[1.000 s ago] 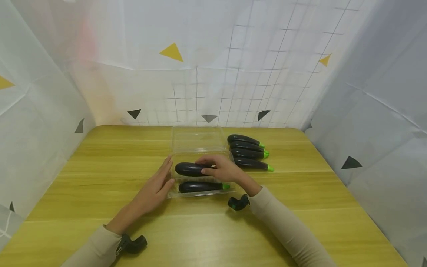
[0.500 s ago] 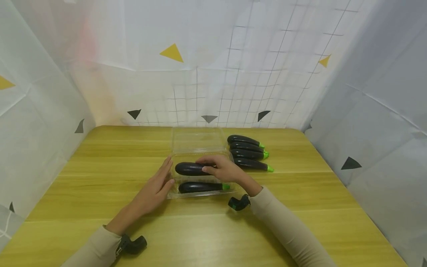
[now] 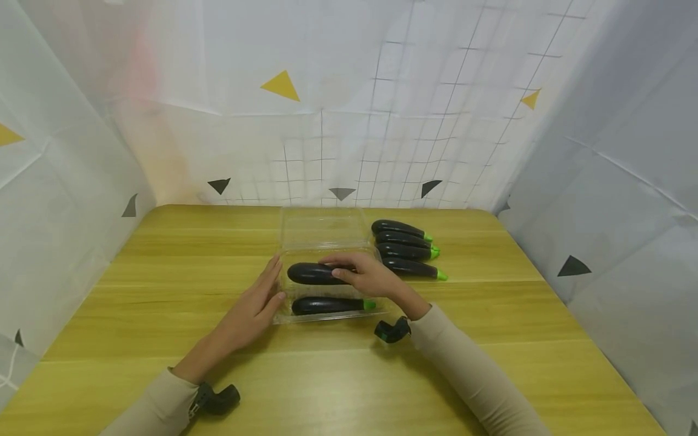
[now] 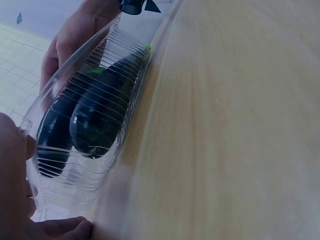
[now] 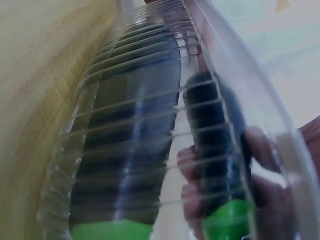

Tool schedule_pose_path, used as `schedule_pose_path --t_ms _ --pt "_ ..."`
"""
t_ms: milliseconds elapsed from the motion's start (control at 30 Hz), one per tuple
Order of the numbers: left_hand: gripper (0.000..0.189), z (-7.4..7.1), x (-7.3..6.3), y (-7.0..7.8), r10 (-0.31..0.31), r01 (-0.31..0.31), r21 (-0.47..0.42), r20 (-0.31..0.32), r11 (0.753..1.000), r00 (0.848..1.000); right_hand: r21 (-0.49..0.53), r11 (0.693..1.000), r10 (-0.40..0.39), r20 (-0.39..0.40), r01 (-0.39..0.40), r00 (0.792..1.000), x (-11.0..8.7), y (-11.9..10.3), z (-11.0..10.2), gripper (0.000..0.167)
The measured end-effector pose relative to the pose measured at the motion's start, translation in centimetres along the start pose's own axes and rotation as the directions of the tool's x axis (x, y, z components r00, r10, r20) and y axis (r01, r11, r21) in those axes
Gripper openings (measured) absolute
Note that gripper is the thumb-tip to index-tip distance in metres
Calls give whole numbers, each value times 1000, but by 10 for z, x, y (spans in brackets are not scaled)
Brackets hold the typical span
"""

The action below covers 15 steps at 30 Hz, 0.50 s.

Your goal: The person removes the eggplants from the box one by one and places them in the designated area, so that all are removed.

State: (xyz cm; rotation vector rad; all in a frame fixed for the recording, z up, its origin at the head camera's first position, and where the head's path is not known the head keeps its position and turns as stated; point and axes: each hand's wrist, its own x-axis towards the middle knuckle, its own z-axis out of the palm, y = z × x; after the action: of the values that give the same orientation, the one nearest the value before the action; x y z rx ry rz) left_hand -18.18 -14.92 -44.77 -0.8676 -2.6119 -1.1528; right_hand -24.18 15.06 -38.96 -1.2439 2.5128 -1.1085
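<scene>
A clear plastic clamshell box (image 3: pixel 294 319) lies on the table with its lid folded back. Inside, along the near wall, rests one dark eggplant (image 3: pixel 327 305) with a green stem end, also visible through the ribbed wall in the left wrist view. My right hand (image 3: pixel 362 274) holds a second eggplant (image 3: pixel 308 274) behind it, fingers over the far side and thumb on the near side. The right wrist view shows that eggplant's green end (image 5: pixel 227 219) between the fingers. My left hand (image 3: pixel 251 309), fingers straight and thumb apart, rests against the box's left end.
Several more eggplants (image 3: pixel 406 251) lie in a row to the right of the box, green ends pointing right. The transparent lid (image 3: pixel 324 227) spreads toward the back of the wooden table (image 3: pixel 191 260). Patterned white sheets (image 3: pixel 245 139) enclose the back and sides.
My right hand and the eggplant in it have shifted slightly away from me, widening the gap to the near eggplant. The left hand and the box have stayed put.
</scene>
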Motion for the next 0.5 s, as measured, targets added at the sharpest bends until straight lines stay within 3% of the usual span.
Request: schedule_pose_path --t_ms 233,500 --pt "66 -2 0 2 0 0 3 -3 1000 1000 -25 999 -36 -31 35 999 -2 2 -5 37" --pt "66 -1 0 3 2 -2 9 0 1000 1000 37 999 -37 -73 40 997 -6 2 -8 37"
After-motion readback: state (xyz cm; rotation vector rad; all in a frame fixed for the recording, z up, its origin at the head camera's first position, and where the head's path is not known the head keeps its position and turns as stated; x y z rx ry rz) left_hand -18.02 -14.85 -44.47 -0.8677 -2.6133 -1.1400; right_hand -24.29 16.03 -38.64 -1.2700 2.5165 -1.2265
